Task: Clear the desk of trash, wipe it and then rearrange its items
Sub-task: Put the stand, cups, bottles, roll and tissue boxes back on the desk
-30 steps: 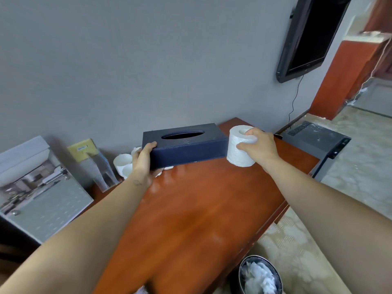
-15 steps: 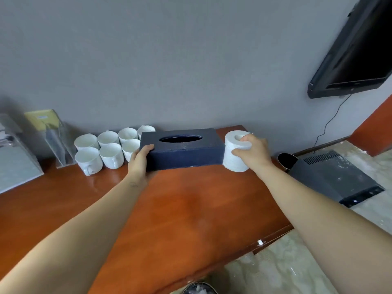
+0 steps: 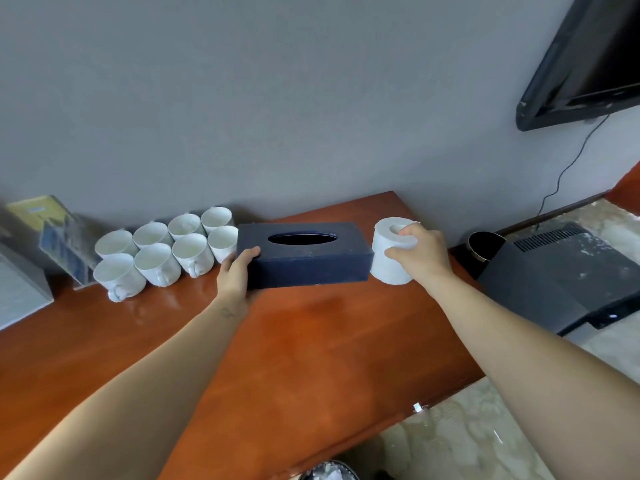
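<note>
Presently tissue box is lying crosswise, left hand gripping its left end; right hand is clasping toilet roll, seemingly abutting it.

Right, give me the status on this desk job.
Done, apparently: no trash on the visible desk; crumpled paper lies in the bin. In hand: left hand grips the tissue box, right hand the paper roll, beside the grouped cups. Left: releasing both; wiping can't be confirmed.
</note>
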The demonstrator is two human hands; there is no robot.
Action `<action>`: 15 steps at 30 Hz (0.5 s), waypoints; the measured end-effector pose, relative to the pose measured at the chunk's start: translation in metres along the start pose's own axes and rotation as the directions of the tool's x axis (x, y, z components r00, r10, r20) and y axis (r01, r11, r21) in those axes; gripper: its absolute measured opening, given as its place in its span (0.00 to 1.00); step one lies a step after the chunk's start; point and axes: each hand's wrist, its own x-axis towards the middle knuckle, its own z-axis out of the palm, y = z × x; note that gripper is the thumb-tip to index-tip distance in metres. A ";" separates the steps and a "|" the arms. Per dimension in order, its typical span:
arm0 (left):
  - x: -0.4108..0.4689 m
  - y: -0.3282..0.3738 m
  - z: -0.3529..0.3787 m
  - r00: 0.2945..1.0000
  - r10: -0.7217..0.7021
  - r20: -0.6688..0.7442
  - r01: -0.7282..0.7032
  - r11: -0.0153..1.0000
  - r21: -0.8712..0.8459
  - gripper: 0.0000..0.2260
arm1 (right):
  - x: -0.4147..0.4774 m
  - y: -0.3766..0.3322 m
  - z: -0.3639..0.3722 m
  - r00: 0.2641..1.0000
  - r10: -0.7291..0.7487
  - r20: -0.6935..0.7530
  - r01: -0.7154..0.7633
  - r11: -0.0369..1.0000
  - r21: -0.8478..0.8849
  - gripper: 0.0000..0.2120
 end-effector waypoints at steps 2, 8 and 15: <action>0.005 -0.002 0.008 1.000 -0.013 0.001 0.013 1.000 -0.004 0.24 | 0.005 0.008 0.003 1.000 0.013 0.003 -0.013 1.000 -0.005 0.23; 0.033 -0.012 0.057 1.000 -0.005 -0.007 0.005 1.000 -0.029 0.25 | 0.065 0.027 -0.001 1.000 0.003 0.015 -0.002 0.998 -0.059 0.23; 0.089 -0.036 0.143 0.993 -0.035 -0.116 0.024 0.995 -0.101 0.26 | 0.177 0.056 -0.011 0.988 -0.095 0.123 0.107 0.990 -0.093 0.21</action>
